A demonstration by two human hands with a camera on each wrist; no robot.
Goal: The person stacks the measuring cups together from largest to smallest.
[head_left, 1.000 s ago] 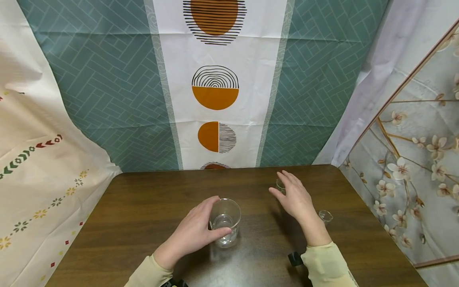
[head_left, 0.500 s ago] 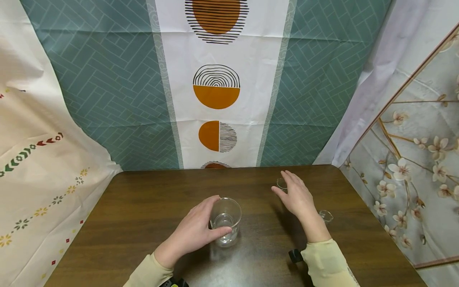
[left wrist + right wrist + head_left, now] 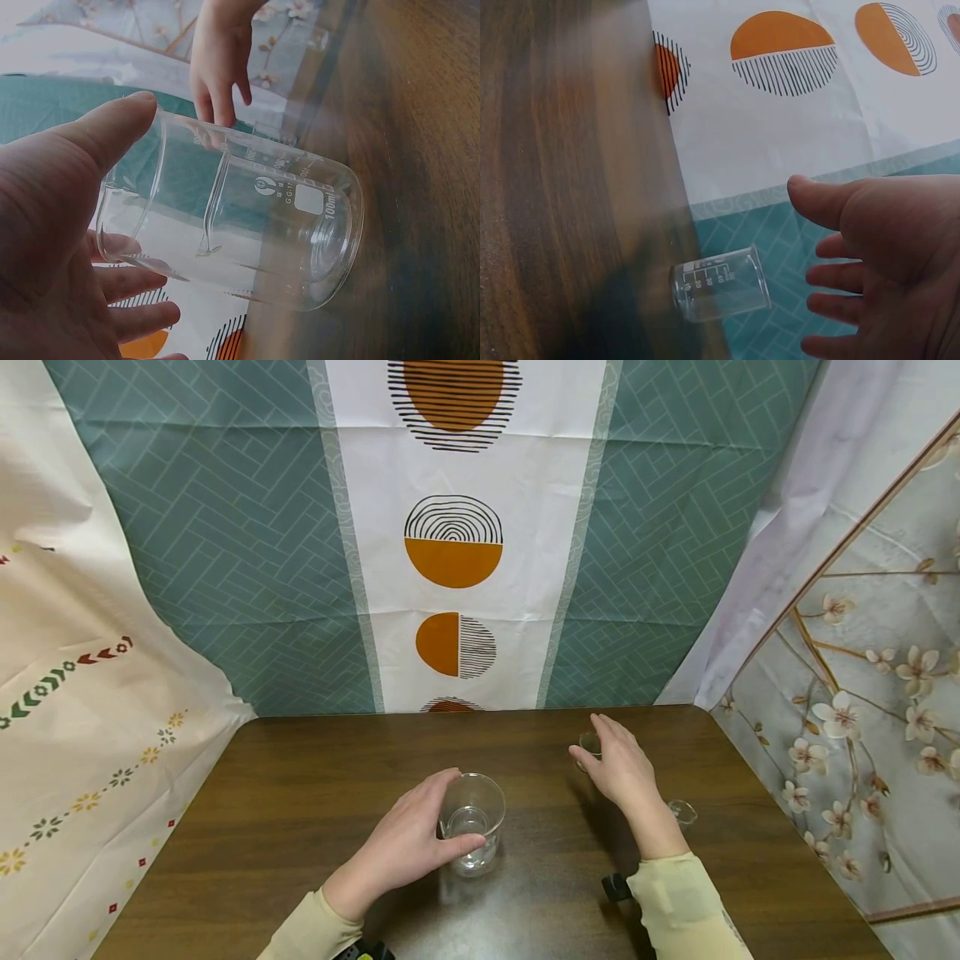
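A clear glass beaker point(image 3: 480, 814) marked 100ml stands upright on the table in front of my left hand point(image 3: 416, 831). A ring line shows partway down inside the beaker. In the left wrist view, the thumb point(image 3: 124, 120) lies right at its rim and the other fingers spread behind it, mostly straight. My right hand point(image 3: 621, 768) hovers farther right with its fingers extended. Just past its thumb stands a smaller beaker point(image 3: 720, 285) with printed graduations; the right wrist view shows a gap between the two. The right fingers partly hide it in the head view.
Another small glass piece point(image 3: 682, 812) stands right of my right forearm. The brown wooden table point(image 3: 315, 777) runs back to a hanging teal and white cloth point(image 3: 517, 668). Fabric drapes point(image 3: 840, 810) border both sides.
My right hand has edged slightly away and to the right, beside the smaller beaker. The left hand and the larger beaker keep the same position relative to each other.
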